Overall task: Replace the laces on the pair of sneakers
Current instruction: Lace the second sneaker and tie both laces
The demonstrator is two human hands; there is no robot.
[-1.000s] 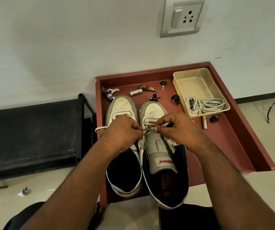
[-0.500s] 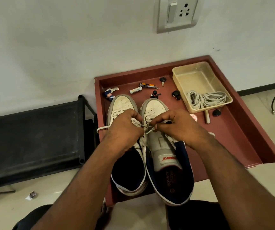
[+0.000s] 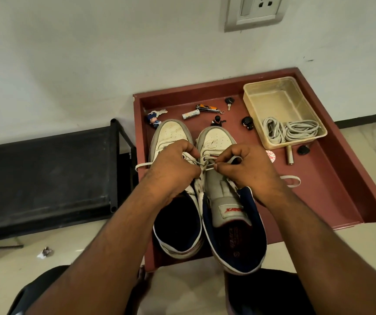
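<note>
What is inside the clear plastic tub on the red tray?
The tub holds coiled pale laces at its near end; the rest shows bare bottom. Anything beneath the coils is hidden.

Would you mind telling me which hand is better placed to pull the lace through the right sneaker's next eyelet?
Probably the right hand: its fingers already pinch the lace over the right sneaker.

a plain off-white wall (image 3: 91, 53) fills the upper part of the view and carries a grey switch-and-socket plate (image 3: 254, 12) near the top edge. a pale tiled floor (image 3: 12, 276) runs below it, with a dark skirting strip (image 3: 364, 120) at the wall base on the right and a small crumpled scrap (image 3: 45, 252) lying on the tiles at lower left. a black low rack (image 3: 46, 176) with tubular posts stands against the wall, just beside a red-brown tray (image 3: 332, 189).
</note>
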